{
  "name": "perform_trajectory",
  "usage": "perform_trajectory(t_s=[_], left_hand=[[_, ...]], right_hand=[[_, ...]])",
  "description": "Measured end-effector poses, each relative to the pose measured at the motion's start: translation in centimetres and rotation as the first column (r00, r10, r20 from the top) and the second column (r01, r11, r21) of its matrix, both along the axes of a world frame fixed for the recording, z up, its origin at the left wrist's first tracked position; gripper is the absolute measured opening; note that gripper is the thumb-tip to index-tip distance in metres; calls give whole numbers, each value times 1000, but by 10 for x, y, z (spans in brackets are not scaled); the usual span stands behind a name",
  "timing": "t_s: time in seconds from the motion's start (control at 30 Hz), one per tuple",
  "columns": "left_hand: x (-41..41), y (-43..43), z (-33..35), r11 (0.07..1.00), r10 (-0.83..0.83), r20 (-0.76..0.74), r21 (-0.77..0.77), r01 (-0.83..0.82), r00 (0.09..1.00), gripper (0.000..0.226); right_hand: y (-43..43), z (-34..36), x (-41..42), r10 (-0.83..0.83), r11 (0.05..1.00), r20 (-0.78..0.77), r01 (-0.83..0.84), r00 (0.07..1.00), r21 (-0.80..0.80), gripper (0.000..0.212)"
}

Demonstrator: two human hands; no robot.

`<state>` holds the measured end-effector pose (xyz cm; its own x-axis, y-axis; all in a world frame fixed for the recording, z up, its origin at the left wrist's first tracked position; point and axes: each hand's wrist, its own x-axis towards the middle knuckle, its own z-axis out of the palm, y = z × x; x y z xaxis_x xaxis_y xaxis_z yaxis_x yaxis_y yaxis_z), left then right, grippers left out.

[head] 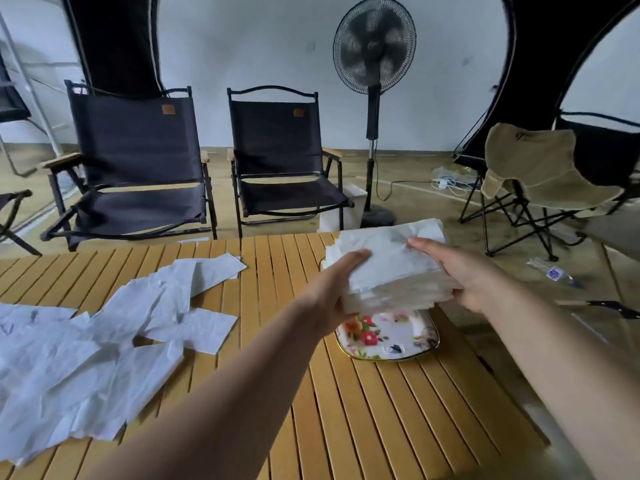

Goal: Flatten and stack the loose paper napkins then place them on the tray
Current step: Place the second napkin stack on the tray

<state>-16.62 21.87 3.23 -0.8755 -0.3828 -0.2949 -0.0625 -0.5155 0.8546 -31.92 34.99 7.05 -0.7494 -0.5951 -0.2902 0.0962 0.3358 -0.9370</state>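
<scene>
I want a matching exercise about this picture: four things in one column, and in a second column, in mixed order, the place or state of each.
Things:
1. stack
2. tray
3. loose napkins
4. fan

Places or states:
A. on the floor, beyond the table
B. spread on the table, left side
C. gripped by the left hand and the right hand
D. on the table, under the stack

Pairs: 1-C, 2-D, 3-B, 4-A.
</scene>
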Motion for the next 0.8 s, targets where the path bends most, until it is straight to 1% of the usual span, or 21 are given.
perform_trajectory(t_s=[0.03, 0.1, 0.2, 0.23, 0.3, 0.33, 0.4, 0.47, 0.53, 0.57, 0.63, 0.67, 0.7, 0.77, 0.8], left_hand=[[-12, 0, -7, 1000, 0, 11, 31, 0, 1000, 39], [-32, -3, -26, 996, -7, 58, 91, 1, 998, 42], [-45, -10, -55, 993, -23, 217, 115, -2, 976, 56], [-48, -14, -63, 996, -17, 272, 87, -7, 962, 57], [-54, -20, -73, 1000, 11, 354, -19, -5, 935, 56], [-57, -23, -76, 995, 39, 405, -102, 3, 914, 55], [-65, -28, -76, 951, 118, 530, -303, 58, 840, 59], [-72, -34, -80, 853, 216, 611, -497, 157, 761, 66], [-76, -38, -89, 754, 315, 613, -625, 201, 725, 76], [-77, -38, -93, 725, 359, 603, -661, 194, 712, 82], [-77, -32, -96, 690, 399, 583, -699, 188, 708, 90], [-77, -29, -97, 688, 396, 575, -702, 183, 716, 90], [-78, -26, -97, 690, 392, 561, -704, 171, 729, 89], [-74, -24, -96, 707, 382, 537, -694, 136, 752, 85], [-69, -24, -94, 706, 373, 526, -695, 133, 764, 82]], right_hand=[[0, -5, -10, -15, 1000, 5, 15, 1000, -2, 57], [0, -24, -27, -46, 997, 20, 45, 999, 56, 69], [-2, -70, -36, -74, 986, 50, 66, 996, 152, 66], [-3, -84, -37, -91, 978, 33, 83, 995, 193, 72], [-8, -105, -41, -111, 969, -22, 113, 994, 220, 88], [-10, -111, -44, -115, 969, -61, 125, 992, 214, 90], [-17, -116, -50, -112, 964, -159, 146, 981, 223, 84], [-23, -118, -52, -67, 946, -314, 160, 947, 280, 72], [-26, -124, -52, -13, 918, -448, 189, 894, 349, 68], [-26, -128, -52, 4, 904, -470, 197, 883, 378, 73], [-25, -135, -53, -6, 895, -443, 203, 897, 398, 94], [-24, -136, -53, -15, 893, -430, 206, 903, 401, 105], [-23, -136, -53, -23, 892, -410, 204, 912, 403, 111], [-18, -132, -52, -37, 898, -377, 196, 925, 394, 110], [-16, -130, -50, -49, 904, -388, 206, 921, 375, 108]])
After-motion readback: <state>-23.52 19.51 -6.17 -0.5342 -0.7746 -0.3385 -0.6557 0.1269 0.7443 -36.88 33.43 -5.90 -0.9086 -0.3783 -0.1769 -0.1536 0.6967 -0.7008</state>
